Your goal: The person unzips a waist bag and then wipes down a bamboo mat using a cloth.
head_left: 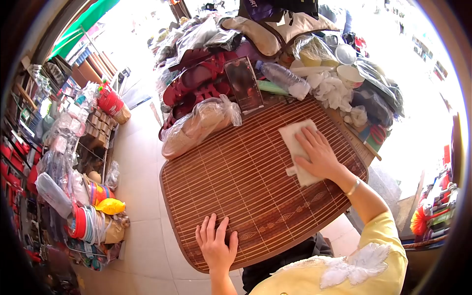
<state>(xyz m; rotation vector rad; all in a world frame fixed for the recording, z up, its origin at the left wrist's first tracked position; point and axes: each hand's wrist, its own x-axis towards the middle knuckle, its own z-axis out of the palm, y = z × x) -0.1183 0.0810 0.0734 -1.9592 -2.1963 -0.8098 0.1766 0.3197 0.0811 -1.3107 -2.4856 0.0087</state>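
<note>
A brown slatted bamboo mat (pixel 231 182) with rounded corners and a dark edge lies in front of me. My right hand (pixel 317 153) rests flat, fingers stretched, on a folded whitish cloth (pixel 301 172) at the mat's right side. A small pale tag sticks out from the cloth's left edge. Near the mat's lower left edge, my left hand (pixel 217 242) lies palm down on the slats with its fingers spread, holding nothing.
Beyond the mat is a pile with plastic-wrapped pale shoes (pixel 199 127), dark red sandals (pixel 196 81), a dark picture box (pixel 244 84), a plastic bottle (pixel 283 78) and a paper cup (pixel 349 76). Crowded shelves (pixel 93 132) stand left across the tiled floor (pixel 142 196).
</note>
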